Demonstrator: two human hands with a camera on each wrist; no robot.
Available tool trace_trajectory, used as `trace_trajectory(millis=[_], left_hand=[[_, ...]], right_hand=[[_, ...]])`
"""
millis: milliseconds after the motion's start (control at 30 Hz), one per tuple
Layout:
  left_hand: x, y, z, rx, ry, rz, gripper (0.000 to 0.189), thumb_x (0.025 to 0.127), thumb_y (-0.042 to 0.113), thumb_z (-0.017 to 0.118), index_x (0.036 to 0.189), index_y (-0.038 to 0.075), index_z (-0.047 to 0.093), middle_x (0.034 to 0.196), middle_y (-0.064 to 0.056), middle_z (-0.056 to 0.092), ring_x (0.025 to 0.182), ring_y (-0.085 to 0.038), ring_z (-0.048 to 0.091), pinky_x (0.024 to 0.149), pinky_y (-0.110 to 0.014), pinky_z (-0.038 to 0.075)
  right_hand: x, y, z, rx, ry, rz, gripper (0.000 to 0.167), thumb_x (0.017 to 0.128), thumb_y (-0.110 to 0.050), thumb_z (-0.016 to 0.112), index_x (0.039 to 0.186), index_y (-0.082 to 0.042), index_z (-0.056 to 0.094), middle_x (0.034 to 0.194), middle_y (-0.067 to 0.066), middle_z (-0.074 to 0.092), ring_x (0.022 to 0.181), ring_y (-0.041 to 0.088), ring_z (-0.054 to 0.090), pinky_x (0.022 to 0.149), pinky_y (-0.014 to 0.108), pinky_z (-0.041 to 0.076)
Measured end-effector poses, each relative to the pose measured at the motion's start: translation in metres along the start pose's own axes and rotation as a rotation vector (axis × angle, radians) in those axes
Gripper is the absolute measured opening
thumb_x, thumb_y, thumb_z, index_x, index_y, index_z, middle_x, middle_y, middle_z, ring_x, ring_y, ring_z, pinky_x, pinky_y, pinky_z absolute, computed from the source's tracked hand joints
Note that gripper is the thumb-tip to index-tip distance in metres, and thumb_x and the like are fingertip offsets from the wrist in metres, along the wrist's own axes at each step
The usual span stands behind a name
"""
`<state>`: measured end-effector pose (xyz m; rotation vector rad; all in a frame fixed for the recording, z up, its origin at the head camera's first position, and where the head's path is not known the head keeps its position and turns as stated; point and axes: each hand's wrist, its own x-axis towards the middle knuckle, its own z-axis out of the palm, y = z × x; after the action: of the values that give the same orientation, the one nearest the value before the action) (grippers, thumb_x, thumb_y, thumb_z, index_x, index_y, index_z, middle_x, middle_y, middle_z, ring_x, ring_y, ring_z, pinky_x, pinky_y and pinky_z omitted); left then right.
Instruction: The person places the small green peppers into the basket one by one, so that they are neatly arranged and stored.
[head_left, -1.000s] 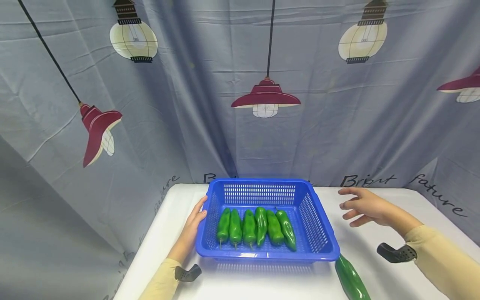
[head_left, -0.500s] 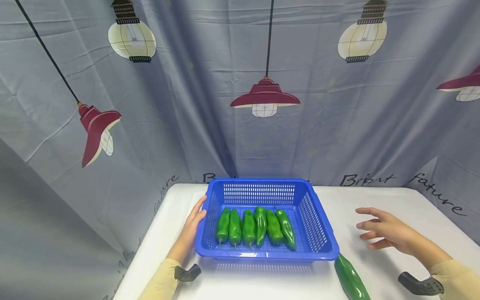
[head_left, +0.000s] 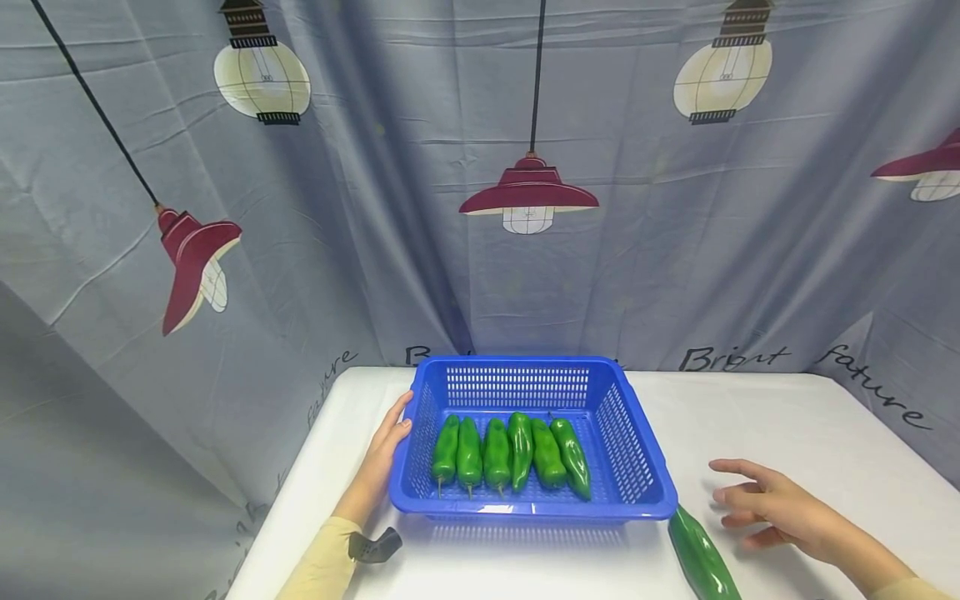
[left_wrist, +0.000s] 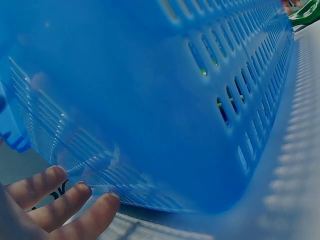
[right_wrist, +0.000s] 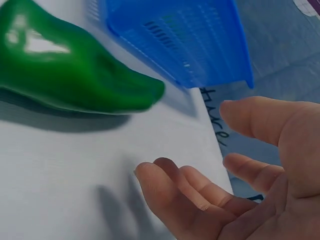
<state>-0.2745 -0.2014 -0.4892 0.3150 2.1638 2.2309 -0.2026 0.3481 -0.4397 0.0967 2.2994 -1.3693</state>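
Observation:
A blue plastic basket (head_left: 534, 512) with slotted walls stands on the white table, holding several green peppers (head_left: 497, 454) in a row. My left hand (head_left: 382, 454) rests against the basket's left side at the rim. In the left wrist view its fingers (left_wrist: 65, 207) lie extended by the slotted outer wall. A larger green pepper (head_left: 703, 554) lies outside, by the basket's front right corner, cut off by the frame's bottom edge. My right hand (head_left: 780, 508) hovers to the right of that pepper, fingers spread and loosely bent, holding nothing. The right wrist view shows a gap between hand and pepper.
The white table (head_left: 750, 417) reaches back to a grey curtain (head_left: 375, 250) printed with lamps and lettering. A dark strap piece (head_left: 375, 546) sits at my left wrist.
My right hand has moved right and then back toward me, coming down beside the large pepper. The left hand, basket and peppers have stayed in place.

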Motion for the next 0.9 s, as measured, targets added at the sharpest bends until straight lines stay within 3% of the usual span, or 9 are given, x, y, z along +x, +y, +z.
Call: trace_trajectory(millis=[133, 367, 767, 900], left_hand=[[0.001, -0.001, 0.000, -0.009, -0.002, 0.006, 0.058, 0.107, 0.017, 0.035, 0.163, 0.010, 0.021, 0.171, -0.019, 0.013, 0.157, -0.042, 0.015, 0.126, -0.061, 0.014], [0.000, -0.001, 0.000, 0.006, -0.002, 0.001, 0.058, 0.107, 0.018, 0.035, 0.163, 0.012, 0.022, 0.172, -0.018, 0.012, 0.158, -0.042, 0.012, 0.126, -0.063, 0.011], [0.000, 0.000, 0.000, 0.008, -0.001, 0.004, 0.057, 0.107, 0.018, 0.034, 0.163, 0.012, 0.022, 0.172, -0.017, 0.010, 0.159, -0.042, 0.006, 0.127, -0.063, 0.006], [-0.001, 0.001, 0.000, 0.006, 0.000, -0.001, 0.057, 0.107, 0.019, 0.034, 0.163, 0.012, 0.022, 0.172, -0.017, 0.010, 0.159, -0.042, 0.008, 0.126, -0.063, 0.007]], right_hand=[[-0.004, 0.004, 0.011, 0.003, -0.010, 0.023, 0.079, 0.101, -0.030, 0.061, 0.152, 0.011, 0.018, 0.132, 0.035, 0.057, 0.101, 0.025, 0.069, 0.075, 0.044, 0.063], [-0.008, 0.008, 0.026, 0.007, -0.012, 0.052, 0.082, 0.101, -0.035, 0.062, 0.152, 0.012, 0.019, 0.120, 0.024, 0.068, 0.095, 0.024, 0.071, 0.075, 0.042, 0.063], [-0.008, 0.010, 0.036, 0.020, -0.022, 0.054, 0.084, 0.100, -0.039, 0.063, 0.152, 0.012, 0.020, 0.125, 0.036, 0.060, 0.100, 0.032, 0.070, 0.077, 0.046, 0.064], [-0.008, 0.009, 0.039, 0.030, -0.040, 0.024, 0.083, 0.099, -0.034, 0.065, 0.151, 0.013, 0.020, 0.119, 0.024, 0.066, 0.098, 0.027, 0.068, 0.075, 0.045, 0.064]])
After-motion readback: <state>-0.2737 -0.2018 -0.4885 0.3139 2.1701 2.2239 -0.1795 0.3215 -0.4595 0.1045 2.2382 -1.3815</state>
